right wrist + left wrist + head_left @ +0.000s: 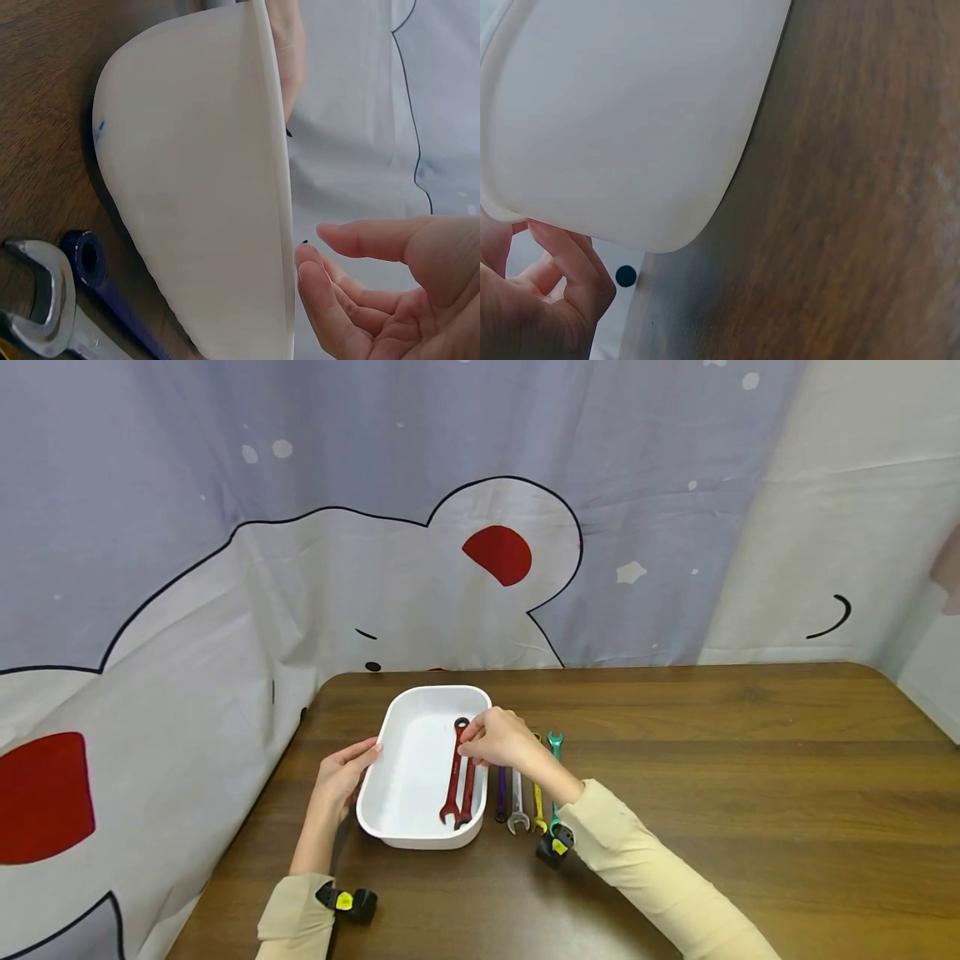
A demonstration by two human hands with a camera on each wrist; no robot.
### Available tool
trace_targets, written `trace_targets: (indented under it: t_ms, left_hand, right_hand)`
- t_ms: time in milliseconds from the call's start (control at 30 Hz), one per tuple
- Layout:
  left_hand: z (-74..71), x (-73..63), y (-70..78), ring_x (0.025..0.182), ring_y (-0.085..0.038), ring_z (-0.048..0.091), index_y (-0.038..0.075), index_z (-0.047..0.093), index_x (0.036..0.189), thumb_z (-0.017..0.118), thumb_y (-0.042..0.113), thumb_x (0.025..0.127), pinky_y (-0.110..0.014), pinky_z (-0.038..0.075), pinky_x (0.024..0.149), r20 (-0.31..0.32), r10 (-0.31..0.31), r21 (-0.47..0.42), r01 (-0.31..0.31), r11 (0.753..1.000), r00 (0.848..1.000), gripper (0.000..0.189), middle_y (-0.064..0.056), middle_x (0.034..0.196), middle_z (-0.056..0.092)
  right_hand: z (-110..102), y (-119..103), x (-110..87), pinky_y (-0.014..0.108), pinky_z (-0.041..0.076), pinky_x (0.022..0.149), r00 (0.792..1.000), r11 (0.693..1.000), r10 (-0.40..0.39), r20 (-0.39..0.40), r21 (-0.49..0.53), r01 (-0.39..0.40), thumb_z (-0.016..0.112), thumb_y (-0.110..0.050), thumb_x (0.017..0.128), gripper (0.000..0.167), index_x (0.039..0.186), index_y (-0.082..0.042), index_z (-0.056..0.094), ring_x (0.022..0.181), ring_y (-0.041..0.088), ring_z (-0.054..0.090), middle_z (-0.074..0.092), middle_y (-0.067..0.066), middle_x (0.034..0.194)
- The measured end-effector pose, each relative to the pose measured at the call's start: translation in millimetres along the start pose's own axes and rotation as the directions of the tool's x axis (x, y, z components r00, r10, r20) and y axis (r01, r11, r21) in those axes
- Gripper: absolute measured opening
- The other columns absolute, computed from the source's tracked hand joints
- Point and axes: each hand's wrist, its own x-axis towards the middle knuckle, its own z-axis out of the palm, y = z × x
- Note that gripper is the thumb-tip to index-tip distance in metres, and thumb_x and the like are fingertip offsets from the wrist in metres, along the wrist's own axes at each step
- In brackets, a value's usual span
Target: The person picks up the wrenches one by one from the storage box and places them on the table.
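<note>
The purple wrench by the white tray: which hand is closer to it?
The right hand: it is over the right edge of the white tray, close to the purple wrench. The left hand holds the opposite edge, across the tray.

Brown wood-grain table (pixel 720 793): white tub (pixel 411 768); beside it purple wrench (pixel 502 789), silver wrench (pixel 517 795), yellow wrench (pixel 538 803), green wrench (pixel 555 743).

Left hand (pixel 546 319) grips white tray (pixel 630 127); wooden table (pixel 847 187) alongside.
</note>
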Motion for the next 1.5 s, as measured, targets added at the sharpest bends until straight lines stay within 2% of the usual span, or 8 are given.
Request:
trace_targets:
  t_ms: [367,600,767,900,1000,1200,1300,1500]
  left_hand:
    - [1.2,0.0,-1.4,0.078,-0.005,0.063,0.005,0.053,0.136,0.063,0.028,0.093,-0.024,0.054,0.066,-0.007,0.013,0.007,-0.013,1.0,1.0,0.05,-0.01,0.118,0.064]
    - [0.9,0.5,-0.4,0.078,-0.004,0.062,0.006,0.053,0.136,0.063,0.029,0.093,-0.024,0.054,0.066,-0.008,0.009,0.014,-0.009,1.0,1.0,0.05,-0.013,0.125,0.061]
    - [0.9,0.7,-0.1,0.081,-0.004,0.062,0.006,0.053,0.137,0.064,0.03,0.093,-0.024,0.054,0.068,-0.008,0.005,0.02,-0.005,1.0,1.0,0.051,-0.017,0.133,0.056]
    - [1.0,1.3,-0.4,0.081,-0.004,0.062,0.006,0.053,0.137,0.064,0.031,0.093,-0.024,0.054,0.068,-0.007,0.001,0.015,-0.001,1.0,1.0,0.052,-0.014,0.13,0.059]
    - [1.1,1.5,-0.8,0.08,-0.004,0.063,0.007,0.053,0.137,0.064,0.03,0.093,-0.024,0.055,0.067,-0.01,-0.002,0.01,0.003,1.0,1.0,0.051,-0.011,0.124,0.062]
    - [0.6,0.8,-0.9,0.077,-0.005,0.063,0.006,0.053,0.137,0.065,0.029,0.092,-0.025,0.055,0.065,-0.007,-0.003,0.005,0.003,1.0,1.0,0.052,-0.005,0.112,0.066]
    - [0.6,0.2,-0.6,0.076,-0.004,0.063,0.006,0.053,0.137,0.065,0.029,0.092,-0.025,0.055,0.065,-0.006,-0.007,0.002,0.007,1.0,1.0,0.052,-0.004,0.11,0.066]
    - [0.8,-0.4,-0.3,0.077,-0.004,0.063,0.005,0.053,0.137,0.065,0.029,0.092,-0.025,0.055,0.065,-0.002,-0.003,0.001,0.003,1.0,1.0,0.052,-0.004,0.112,0.066]
  right_hand:
    - [11,-3,10.7,0.017,0.047,0.049,1.0,1.0,0.018,-0.007,-0.021,-0.018,0.073,-0.016,0.083,0.016,0.091,-0.003,0.071,0.073,0.027,0.072,0.073,0.016,0.078]
    - [15,-6,16.2,0.018,0.045,0.051,1.0,0.998,0.005,-0.018,-0.066,-0.006,0.073,-0.016,0.082,0.017,0.092,-0.002,0.072,0.063,0.02,0.069,0.072,0.01,0.073]
    - [19,-8,20.8,0.026,0.05,0.064,1.0,0.991,-0.014,-0.025,-0.131,0.01,0.073,-0.016,0.082,0.019,0.095,-0.003,0.073,0.063,0.012,0.063,0.072,0.007,0.082]
    - [22,-11,23.1,0.036,0.05,0.081,0.999,0.985,-0.023,-0.042,-0.175,0.015,0.073,-0.015,0.081,0.02,0.096,-0.002,0.074,0.072,0.016,0.061,0.073,0.009,0.092]
    - [25,-13,24.6,0.037,0.05,0.084,0.999,0.979,-0.026,-0.047,-0.202,0.016,0.073,-0.015,0.081,0.02,0.096,-0.002,0.074,0.079,0.02,0.063,0.073,0.01,0.096]
    - [31,-14,27.0,0.034,0.053,0.08,0.998,0.967,-0.034,-0.058,-0.255,0.018,0.073,-0.015,0.081,0.02,0.096,-0.001,0.073,0.091,0.028,0.065,0.072,0.012,0.101]
    - [33,-12,28.2,0.032,0.052,0.077,0.997,0.954,-0.047,-0.06,-0.297,0.027,0.073,-0.014,0.08,0.015,0.09,-0.003,0.074,0.087,0.026,0.065,0.073,0.01,0.096]
    - [39,-12,30.2,0.026,0.048,0.064,0.998,0.944,-0.039,-0.042,-0.329,0.023,0.07,-0.01,0.081,0.006,0.082,-0.005,0.073,0.073,0.019,0.06,0.072,0.008,0.088]
